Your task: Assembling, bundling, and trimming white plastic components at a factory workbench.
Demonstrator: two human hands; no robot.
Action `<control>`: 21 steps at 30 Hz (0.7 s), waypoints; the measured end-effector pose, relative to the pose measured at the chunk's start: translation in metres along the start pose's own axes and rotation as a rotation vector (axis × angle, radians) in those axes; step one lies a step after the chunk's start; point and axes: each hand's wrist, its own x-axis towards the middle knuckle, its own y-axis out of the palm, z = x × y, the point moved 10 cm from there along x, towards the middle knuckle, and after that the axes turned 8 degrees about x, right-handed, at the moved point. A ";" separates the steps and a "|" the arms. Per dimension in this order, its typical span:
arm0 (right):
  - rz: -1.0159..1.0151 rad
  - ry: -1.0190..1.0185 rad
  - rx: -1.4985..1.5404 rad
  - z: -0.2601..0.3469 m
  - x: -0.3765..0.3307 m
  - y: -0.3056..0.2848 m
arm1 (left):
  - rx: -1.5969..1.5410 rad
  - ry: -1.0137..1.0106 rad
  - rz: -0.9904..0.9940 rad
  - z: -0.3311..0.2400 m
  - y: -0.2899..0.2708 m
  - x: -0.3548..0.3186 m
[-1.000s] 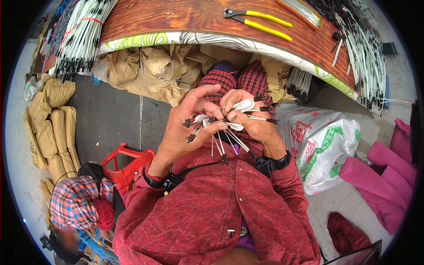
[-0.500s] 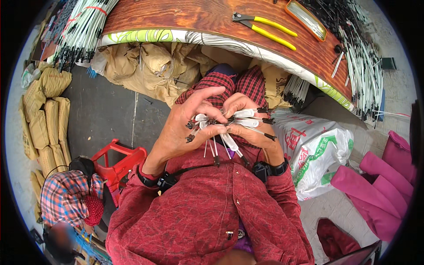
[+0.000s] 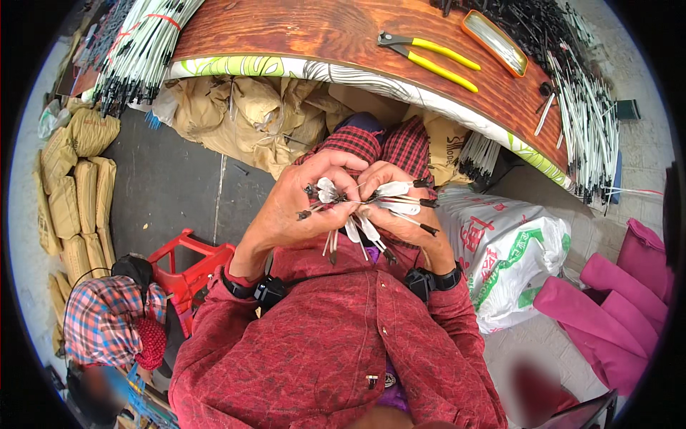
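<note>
Sitting at my far left is a stack of brown paper packages (image 3: pixel 75 193), with a person (image 3: pixel 103 322) in a checked top beside it. On the left end of the desk (image 3: pixel 314 28) lies a bundle of white rods (image 3: pixel 146 53) with black ends, bound by a red band (image 3: pixel 164 20). A red stool (image 3: pixel 187 272) stands near my left sleeve (image 3: pixel 214 311), and crumpled brown paper (image 3: pixel 207 118) lies under the desk's edge. My left hand (image 3: pixel 286 200) comes next, its thumb and fingers pinched on a cluster of thin white sticks (image 3: pixel 369 229) with black tips, held above my plaid trousers (image 3: pixel 343 146). The cluster fans out between my hands, leaf-shaped white pieces (image 3: pixel 402 207) among the sticks. My right hand (image 3: pixel 413 227) grasps its other side, thumb and fingertips closed in; the two almost meet at the middle. Beyond them, yellow-handled pliers (image 3: pixel 439 74) rest on the desk, head toward the left. Then come an orange-rimmed tray (image 3: pixel 527 69) of pale, thin pieces (image 3: pixel 494 41), a white plastic bag (image 3: pixel 493 247) on the floor (image 3: pixel 500 350), a heap of loose white rods (image 3: pixel 582 121) along the desk's right end, and magenta rolls (image 3: pixel 607 314) at the far right.
</note>
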 end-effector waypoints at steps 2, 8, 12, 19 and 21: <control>-0.005 0.007 0.004 0.000 -0.001 -0.001 | -0.006 0.020 0.032 0.003 0.000 0.002; 0.043 0.035 -0.042 0.000 -0.005 0.000 | -0.199 0.006 0.298 0.001 0.008 0.002; 0.011 0.123 0.027 -0.013 -0.009 -0.006 | -0.217 0.057 0.386 -0.004 0.011 -0.004; 0.019 0.092 0.118 -0.010 -0.006 -0.006 | -0.485 0.090 0.597 0.000 0.011 -0.003; 0.053 0.062 0.102 -0.005 -0.006 -0.004 | -0.545 0.084 0.678 -0.002 0.013 -0.001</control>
